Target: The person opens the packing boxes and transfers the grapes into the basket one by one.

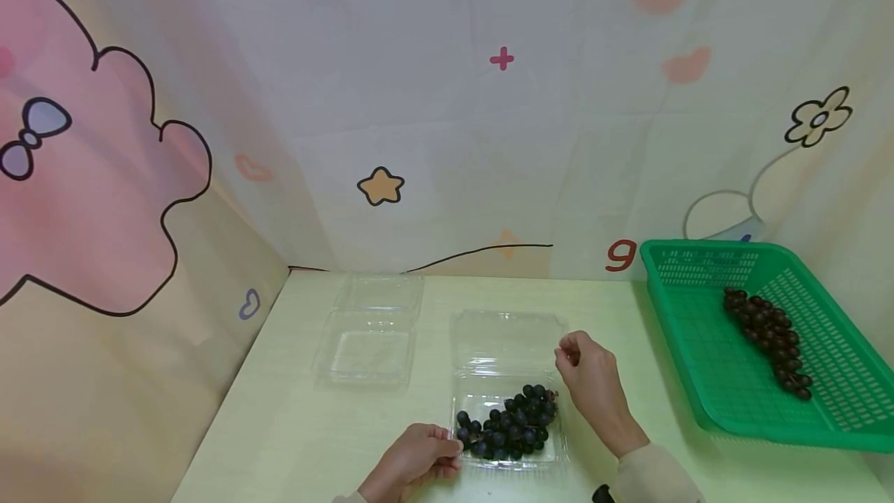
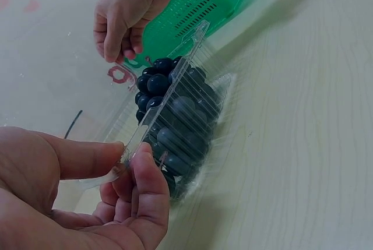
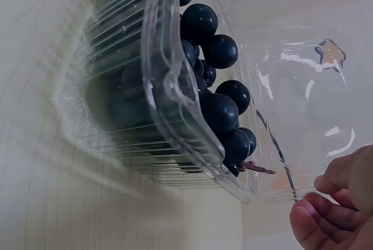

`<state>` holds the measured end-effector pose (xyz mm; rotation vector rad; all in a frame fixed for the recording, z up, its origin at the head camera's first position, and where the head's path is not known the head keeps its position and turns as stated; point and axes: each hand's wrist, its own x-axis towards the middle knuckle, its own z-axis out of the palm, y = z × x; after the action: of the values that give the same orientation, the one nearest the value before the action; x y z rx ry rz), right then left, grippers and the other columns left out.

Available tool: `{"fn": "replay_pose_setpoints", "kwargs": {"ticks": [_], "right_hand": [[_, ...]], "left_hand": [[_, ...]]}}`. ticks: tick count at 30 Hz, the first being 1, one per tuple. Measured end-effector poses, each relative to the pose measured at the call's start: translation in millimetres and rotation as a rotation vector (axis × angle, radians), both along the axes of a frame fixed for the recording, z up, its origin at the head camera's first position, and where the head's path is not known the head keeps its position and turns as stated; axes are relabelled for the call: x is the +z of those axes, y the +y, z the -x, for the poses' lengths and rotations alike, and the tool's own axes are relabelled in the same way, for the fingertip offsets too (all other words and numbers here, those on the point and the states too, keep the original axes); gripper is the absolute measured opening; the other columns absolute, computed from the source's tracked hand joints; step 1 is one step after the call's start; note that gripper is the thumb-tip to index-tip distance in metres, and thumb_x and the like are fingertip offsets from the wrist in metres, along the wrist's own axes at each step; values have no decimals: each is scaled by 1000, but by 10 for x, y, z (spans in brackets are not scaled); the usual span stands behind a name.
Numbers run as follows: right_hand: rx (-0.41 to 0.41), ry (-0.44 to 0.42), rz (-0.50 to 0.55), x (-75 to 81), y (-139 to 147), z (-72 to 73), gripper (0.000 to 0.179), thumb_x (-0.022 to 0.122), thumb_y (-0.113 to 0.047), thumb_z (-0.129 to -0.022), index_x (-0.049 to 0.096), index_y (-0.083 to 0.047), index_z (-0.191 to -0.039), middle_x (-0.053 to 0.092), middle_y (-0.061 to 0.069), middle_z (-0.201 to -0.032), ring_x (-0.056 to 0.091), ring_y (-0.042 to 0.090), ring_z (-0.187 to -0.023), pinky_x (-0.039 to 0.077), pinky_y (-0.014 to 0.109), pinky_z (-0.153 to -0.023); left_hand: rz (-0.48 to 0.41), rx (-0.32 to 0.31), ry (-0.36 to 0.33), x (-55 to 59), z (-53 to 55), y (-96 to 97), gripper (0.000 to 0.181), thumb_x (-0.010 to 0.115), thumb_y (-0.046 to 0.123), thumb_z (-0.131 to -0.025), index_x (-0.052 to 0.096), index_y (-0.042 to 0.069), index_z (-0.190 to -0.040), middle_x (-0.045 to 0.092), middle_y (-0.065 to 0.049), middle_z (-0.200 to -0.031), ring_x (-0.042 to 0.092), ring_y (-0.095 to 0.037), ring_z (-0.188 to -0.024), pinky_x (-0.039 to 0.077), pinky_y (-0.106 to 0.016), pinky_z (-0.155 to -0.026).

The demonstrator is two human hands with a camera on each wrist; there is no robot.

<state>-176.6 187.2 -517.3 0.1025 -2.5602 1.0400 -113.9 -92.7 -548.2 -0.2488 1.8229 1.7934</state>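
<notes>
A clear plastic clamshell box [image 1: 510, 466] lies with its lid raised at the back. Inside its base is a bunch of dark grapes [image 1: 513, 425], the stem end toward the right. My left hand [image 1: 426, 452] pinches the front left rim of the base between thumb and fingers, plain in the left wrist view. At the lid's right edge is my right hand [image 1: 594, 383], its thumb and curled fingers pinching the thin plastic there; the right wrist view shows those fingertips [image 3: 309, 209] at the edge, beyond the grape stem [image 3: 256, 168].
To the left, a second clear clamshell box [image 1: 370, 355] stands with its lid raised. A green basket [image 1: 712, 402] at the right holds another bunch of reddish-brown grapes [image 1: 768, 336]. Behind the pale table [image 1: 265, 418] hangs a printed curtain [image 1: 447, 138].
</notes>
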Motion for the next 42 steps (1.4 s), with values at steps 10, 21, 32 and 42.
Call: {"fn": "replay_pose_setpoints", "kwargs": {"ticks": [10,21,32,42], "right_hand": [[4,-56,3,0,8,49,8,72,4,-91,65,2,-96,69,9,-81,64,19,-72,55,31,-61],[21,-98,4,1,29,85,11,69,4,-93,67,6,-104,69,10,-83,65,21,-71,55,33,-62],[18,-167,16,-30,50,145,20,68,2,-95,68,9,-113,70,10,-85,63,19,-71,53,31,-62],[14,-214,19,-36,51,202,27,68,2,-93,67,13,-118,71,11,-84,60,16,-65,49,27,-57]], "left_hand": [[-4,1,9,-13,-1,-4,5,66,0,-96,64,-1,-92,67,-7,-79,63,-13,-71,58,-25,-68],[-16,-6,-5,2,-7,-6,10,65,-1,-97,63,1,-88,66,-6,-78,64,-11,-70,57,-23,-65],[-14,3,-10,5,-20,-3,8,64,-2,-98,64,-1,-90,66,-7,-78,64,-12,-70,57,-23,-65],[-20,8,0,-5,-21,-6,8,64,-2,-98,63,-1,-90,66,-6,-78,64,-11,-69,57,-22,-65]]}}
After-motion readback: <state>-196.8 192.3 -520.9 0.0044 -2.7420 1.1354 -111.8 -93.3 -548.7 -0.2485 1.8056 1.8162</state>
